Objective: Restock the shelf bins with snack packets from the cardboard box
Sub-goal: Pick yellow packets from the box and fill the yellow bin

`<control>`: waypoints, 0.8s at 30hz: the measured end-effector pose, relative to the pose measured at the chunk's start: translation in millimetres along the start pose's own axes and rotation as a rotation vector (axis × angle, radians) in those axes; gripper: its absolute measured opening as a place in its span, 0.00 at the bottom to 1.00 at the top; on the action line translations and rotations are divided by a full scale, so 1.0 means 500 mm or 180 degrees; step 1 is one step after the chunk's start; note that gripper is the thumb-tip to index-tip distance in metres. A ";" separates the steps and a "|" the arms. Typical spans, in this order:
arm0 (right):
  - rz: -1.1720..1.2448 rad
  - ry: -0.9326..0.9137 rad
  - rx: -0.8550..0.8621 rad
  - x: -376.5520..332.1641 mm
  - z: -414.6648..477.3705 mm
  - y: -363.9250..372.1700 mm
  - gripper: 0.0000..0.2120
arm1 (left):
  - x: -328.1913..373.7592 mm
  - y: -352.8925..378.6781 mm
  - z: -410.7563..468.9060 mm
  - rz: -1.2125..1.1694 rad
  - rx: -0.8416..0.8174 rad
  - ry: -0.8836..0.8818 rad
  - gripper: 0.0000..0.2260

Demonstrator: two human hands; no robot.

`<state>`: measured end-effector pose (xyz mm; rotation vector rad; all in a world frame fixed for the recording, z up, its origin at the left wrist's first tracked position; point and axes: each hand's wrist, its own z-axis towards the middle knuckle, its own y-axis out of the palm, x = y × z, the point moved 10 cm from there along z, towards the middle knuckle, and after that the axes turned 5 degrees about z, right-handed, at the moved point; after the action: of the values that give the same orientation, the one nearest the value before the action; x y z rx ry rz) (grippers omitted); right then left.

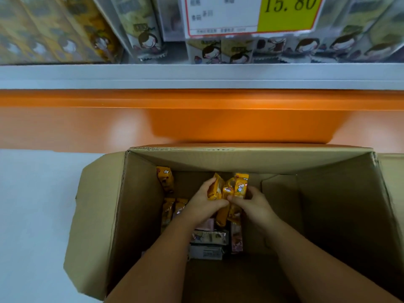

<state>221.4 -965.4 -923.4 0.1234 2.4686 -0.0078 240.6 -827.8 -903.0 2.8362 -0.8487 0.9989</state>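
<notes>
Snack packets [228,189] bunched upright inside cardboard box [140,204], toward its 12 o'clock wall, left grip [202,203] and right grip [256,204] both curled around them, reaching down from 6 o'clock

The large brown cardboard box [140,215] is seen to be of matt, faintly fibrous corrugated board, with fluting exposed along its far rim. Inside the box, the yellow plastic-film snack packets [240,186] are shown glossy and crinkled, while the grey and pink film packets [208,237] behind them are given a duller sheen. Beyond the box, the orange base panel [218,125] is rendered smooth and glossy, with light reflected in it. Above that, the pale grey shelf edge [196,76] is finished smooth and satin.
</notes>
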 end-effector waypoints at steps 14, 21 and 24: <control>-0.0681 -0.0830 -0.0394 -0.226 -0.238 -0.031 0.04 | 0.168 -0.006 -0.212 -0.0228 -0.0470 0.0253 0.14; -0.1702 -0.1582 -0.0341 -0.400 -0.435 -0.036 0.04 | 0.300 -0.035 -0.377 -0.0472 -0.0428 0.0917 0.19; -0.2157 -0.2001 -0.0171 -0.488 -0.531 -0.036 0.11 | 0.376 -0.037 -0.453 -0.0642 -0.0345 0.1239 0.14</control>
<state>245.4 -994.9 -564.3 -0.6439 1.7758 -0.2337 241.1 -860.8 -610.0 2.4525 -0.5472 1.3604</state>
